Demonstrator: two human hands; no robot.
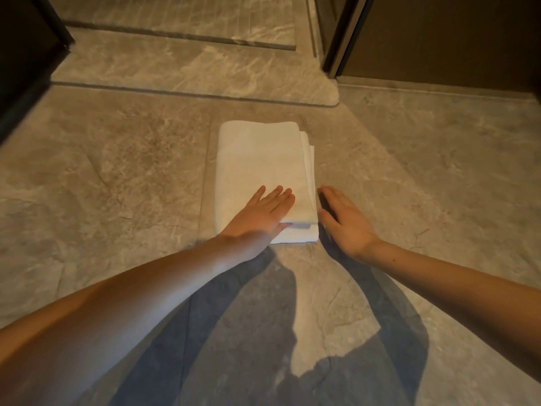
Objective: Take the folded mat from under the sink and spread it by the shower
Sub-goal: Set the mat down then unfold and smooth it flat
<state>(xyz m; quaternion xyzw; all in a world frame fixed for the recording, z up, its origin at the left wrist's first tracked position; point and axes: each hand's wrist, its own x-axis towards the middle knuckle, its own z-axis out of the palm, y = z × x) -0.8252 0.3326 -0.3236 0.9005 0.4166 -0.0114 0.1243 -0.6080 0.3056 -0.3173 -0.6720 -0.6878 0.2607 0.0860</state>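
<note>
A white folded mat (263,165) lies flat on the grey marble floor, its layered edges showing along the right side and near corner. My left hand (260,213) rests palm down on the mat's near part, fingers straight, thumb tucked at the near fold. Just off the mat's right edge, my right hand (342,221) hovers flat and open over the floor, fingertips close to the layered edge but apart from it.
A raised stone step (187,68) with a rounded corner runs across behind the mat. A dark frame (339,36) and brown panel (445,39) stand at the back right, a dark wall (20,54) at the left. Shadows of my arms fall on the near floor.
</note>
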